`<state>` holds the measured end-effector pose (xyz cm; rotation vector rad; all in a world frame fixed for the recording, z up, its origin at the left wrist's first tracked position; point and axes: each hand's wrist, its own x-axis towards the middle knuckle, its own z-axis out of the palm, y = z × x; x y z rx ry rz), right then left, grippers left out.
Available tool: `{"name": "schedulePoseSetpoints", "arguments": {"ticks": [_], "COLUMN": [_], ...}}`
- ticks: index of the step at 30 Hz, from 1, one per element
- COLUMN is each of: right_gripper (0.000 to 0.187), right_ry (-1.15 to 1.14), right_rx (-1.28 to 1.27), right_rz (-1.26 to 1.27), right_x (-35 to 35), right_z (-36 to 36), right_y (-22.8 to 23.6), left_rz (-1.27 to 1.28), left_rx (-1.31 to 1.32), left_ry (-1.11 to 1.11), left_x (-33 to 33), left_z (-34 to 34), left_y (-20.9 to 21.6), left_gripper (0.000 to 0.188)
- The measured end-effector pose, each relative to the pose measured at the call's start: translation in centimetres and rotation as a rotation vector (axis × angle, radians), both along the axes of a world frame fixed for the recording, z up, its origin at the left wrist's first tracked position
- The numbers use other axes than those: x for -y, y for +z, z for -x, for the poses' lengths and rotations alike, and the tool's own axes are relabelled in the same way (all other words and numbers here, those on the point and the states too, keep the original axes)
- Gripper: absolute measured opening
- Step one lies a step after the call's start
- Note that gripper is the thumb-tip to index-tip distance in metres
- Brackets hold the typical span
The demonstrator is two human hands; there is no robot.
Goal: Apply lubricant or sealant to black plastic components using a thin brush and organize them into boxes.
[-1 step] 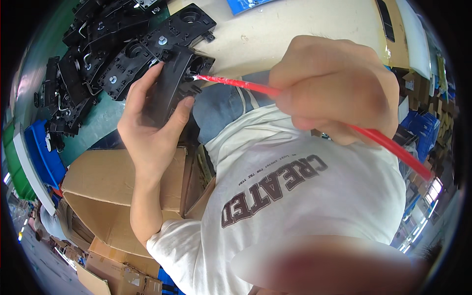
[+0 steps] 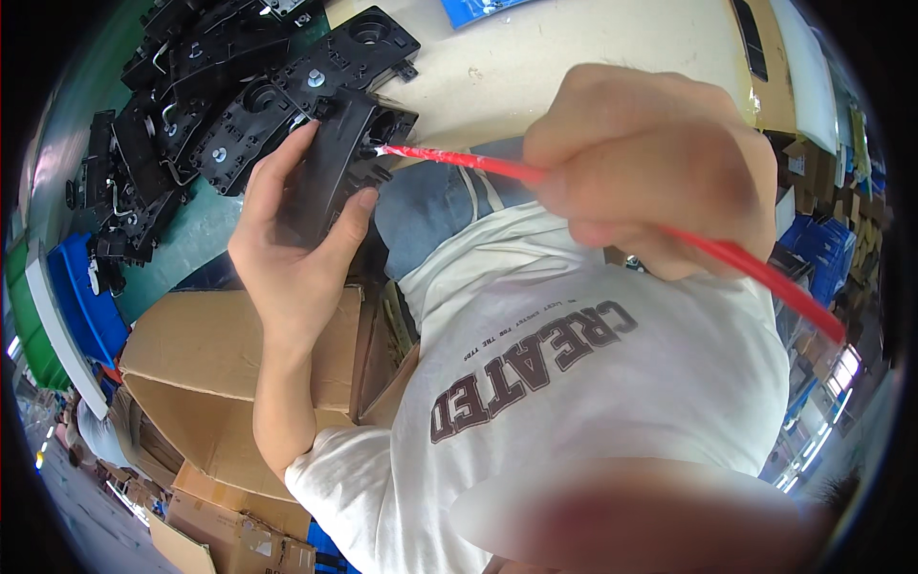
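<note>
My left hand (image 2: 287, 263) grips a black plastic housing (image 2: 330, 167), thumb on its near side and fingers around the far side. In my right hand (image 2: 660, 172) is a thin red stick (image 2: 459, 161), its rear part sticking out past the fist toward the lower right. White, paste-like matter coats the stick's tip, which meets the housing's right end beside small projecting tabs. Whether the tip reaches inside an opening is too small to tell. Both hands are closed.
Several similar black plastic parts (image 2: 215, 57) lie heaped on the green surface at upper left. A beige tabletop (image 2: 574, 43) holds a blue packet (image 2: 483, 10) at the far edge. Below my left forearm stands an open cardboard box (image 2: 210, 383); a blue bin (image 2: 86, 297) is at left.
My right hand and the red stick have shifted very slightly, the stick's angle changing a little. The left hand and the housing have stayed in place.
</note>
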<state>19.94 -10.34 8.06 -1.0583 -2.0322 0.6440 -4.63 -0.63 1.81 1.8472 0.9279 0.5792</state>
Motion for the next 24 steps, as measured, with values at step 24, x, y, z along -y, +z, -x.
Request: {"name": "schedulePoseSetpoints", "arguments": {"ticks": [24], "right_gripper": [0.015], "right_ry": [-0.338], "right_rx": [-0.660], "right_rz": [-0.019], "right_x": [1.3], "right_z": [-1.7], "right_y": [-2.2], "left_rz": [-0.041], "left_rx": [-0.040], "left_ry": [0.005], "left_x": [-0.2], "left_z": [0.0], "left_y": [-0.4], "left_gripper": [0.054]}}
